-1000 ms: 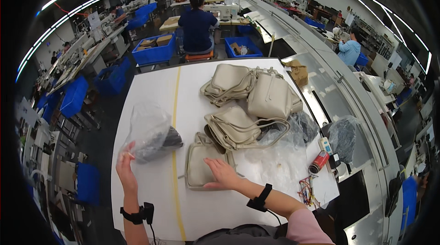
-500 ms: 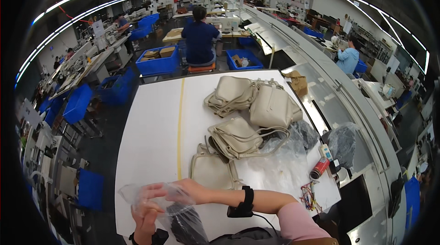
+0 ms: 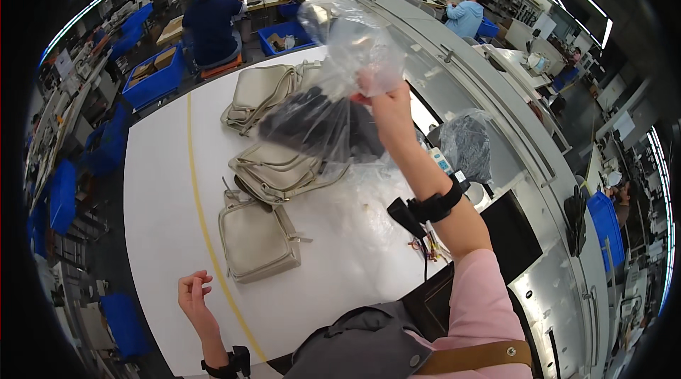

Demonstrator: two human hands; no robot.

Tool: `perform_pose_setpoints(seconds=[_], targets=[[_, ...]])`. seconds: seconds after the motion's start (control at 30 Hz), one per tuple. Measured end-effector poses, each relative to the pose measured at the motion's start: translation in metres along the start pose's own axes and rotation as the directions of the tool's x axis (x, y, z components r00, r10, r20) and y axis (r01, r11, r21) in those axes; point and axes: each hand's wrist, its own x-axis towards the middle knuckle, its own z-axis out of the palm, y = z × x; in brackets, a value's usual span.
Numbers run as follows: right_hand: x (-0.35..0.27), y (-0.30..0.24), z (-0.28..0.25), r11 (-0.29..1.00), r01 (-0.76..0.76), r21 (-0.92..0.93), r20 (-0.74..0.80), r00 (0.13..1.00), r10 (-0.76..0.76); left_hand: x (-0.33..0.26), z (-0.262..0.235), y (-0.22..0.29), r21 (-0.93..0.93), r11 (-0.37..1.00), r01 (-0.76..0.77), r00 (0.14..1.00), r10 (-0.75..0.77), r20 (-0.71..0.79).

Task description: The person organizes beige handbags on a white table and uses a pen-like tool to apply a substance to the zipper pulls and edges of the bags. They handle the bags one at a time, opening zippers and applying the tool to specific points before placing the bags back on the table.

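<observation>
Right hand (image 3: 389, 101) is gripping the clear plastic bag (image 3: 345, 102) by its gathered neck, dark contents (image 3: 301, 124) inside, held up in front of the beige bags (image 3: 257, 241) on the white table (image 3: 159, 187). My left hand (image 3: 196, 297) is empty, fingers loosely curled, left of the yellow line (image 3: 201, 212), near the table's near-left edge.

1 clear plastic bag (image 3: 358, 42), thin and creased, is held in the right hand (image 3: 389, 102), its film gathered at the grip. Loose, wrinkled film flares out above the grip, as seen from the head. Inside, a dark bundle (image 3: 312, 124) spreads below and left of the grip, blurred behind film whose folds fan down from the fingers.
</observation>
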Motion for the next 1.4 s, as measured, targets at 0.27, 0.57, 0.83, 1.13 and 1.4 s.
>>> perform_pose_setpoints(seconds=[0.27,0.57,0.83,1.13,1.4], targets=[[0.088,0.103,-0.183,0.99,-0.072,-0.123,-0.364,0.931,0.023,-0.006,0.017,-0.124,0.247,0.961,0.128,0.991,-0.114,-0.073],[0.151,0.178,-0.307,0.636,0.049,-0.77,-0.089,0.979,-0.182,-0.019,0.14,-0.07,0.712,0.678,-0.183,0.98,0.186,0.074],[0.151,0.223,-0.293,0.101,-0.098,-0.99,-0.07,0.966,0.249,-0.003,0.192,-0.068,0.749,0.611,-0.257,0.962,0.233,0.14],[0.18,0.324,-0.21,0.551,-0.272,-0.789,0.007,0.893,0.451,-0.002,0.204,-0.091,0.912,0.316,-0.261,0.958,-0.027,0.284],[0.179,0.323,-0.169,0.745,-0.47,-0.473,0.292,0.714,0.636,-0.002,0.179,-0.111,0.919,0.28,-0.278,0.949,-0.07,0.308]])
